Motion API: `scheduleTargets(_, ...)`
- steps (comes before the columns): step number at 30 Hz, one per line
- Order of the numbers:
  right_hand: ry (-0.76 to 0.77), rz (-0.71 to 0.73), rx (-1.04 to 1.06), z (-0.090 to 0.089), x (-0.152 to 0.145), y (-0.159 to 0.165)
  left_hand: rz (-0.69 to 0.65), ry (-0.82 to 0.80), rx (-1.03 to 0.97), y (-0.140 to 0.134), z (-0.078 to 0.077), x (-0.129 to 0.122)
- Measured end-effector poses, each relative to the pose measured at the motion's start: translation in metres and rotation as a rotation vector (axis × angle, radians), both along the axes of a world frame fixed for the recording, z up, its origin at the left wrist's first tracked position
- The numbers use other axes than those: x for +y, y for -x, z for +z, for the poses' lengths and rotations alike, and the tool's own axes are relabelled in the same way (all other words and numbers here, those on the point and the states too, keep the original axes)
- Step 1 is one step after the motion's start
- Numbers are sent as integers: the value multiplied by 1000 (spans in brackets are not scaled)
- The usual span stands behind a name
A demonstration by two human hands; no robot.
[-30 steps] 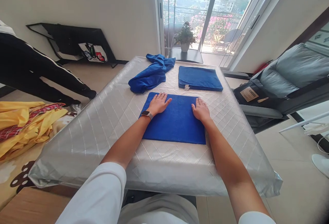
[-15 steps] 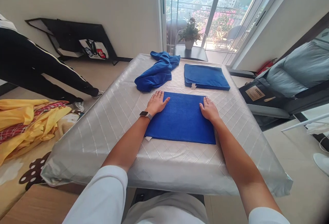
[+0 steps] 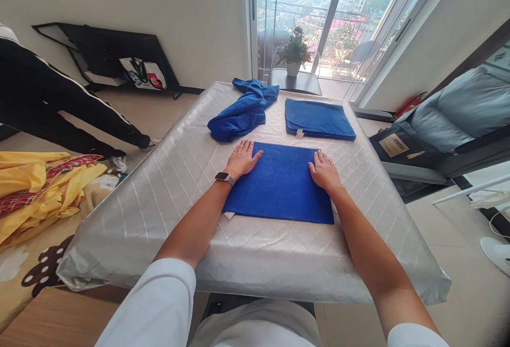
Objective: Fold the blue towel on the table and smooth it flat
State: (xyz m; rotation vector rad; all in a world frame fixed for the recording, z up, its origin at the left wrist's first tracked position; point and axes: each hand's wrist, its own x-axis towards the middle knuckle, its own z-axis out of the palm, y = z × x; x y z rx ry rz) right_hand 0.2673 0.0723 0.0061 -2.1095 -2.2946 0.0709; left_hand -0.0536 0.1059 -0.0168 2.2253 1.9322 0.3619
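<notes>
Your open left hand now sits farther out on the blue cloth, white tag newly showing; your right hand lies flat opposite, leaving it smooth.

A home: a potted plant is standing before glass balcony doors, upper centre; a cushioned armchair is sitting at right.

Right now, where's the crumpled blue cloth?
In the head view, the crumpled cloth lies on the left half of the table's far end, left of a folded cloth and just beyond the left hand.
</notes>
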Motion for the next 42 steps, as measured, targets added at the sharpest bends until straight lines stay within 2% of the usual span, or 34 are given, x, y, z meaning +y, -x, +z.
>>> scheduleTargets(5,24,22,4,3,-11,8,4,-36,0,-1,-2,0)
scheduleTargets(11,114,30,58,-2,-5,4,103,-108,22,-2,-1,-4)
scheduleTargets(14,120,34,95,-3,-3,1,103,-168,62,-2,5,-9)
scheduleTargets(17,120,28,111,-4,-2,2,75,-240,94,-15,17,-21)
scheduleTargets(19,117,23,113,-5,-2,3,14,-273,91,-34,26,-35)
scheduleTargets(22,105,11,113,-8,-1,4,-191,-305,63,-75,31,-60)
scheduleTargets(25,91,9,113,-10,0,5,-388,-302,49,-112,24,-80)
scheduleTargets(28,87,14,114,-10,0,5,-431,-243,62,-127,12,-84)
scheduleTargets(31,88,17,118,-9,-1,5,-384,-171,66,-122,5,-73)
scheduleTargets(34,90,15,127,-9,-1,5,-318,-124,68,-109,4,-59)
scheduleTargets(42,113,7,114,-8,-1,4,-102,-2,55,-55,5,-25)
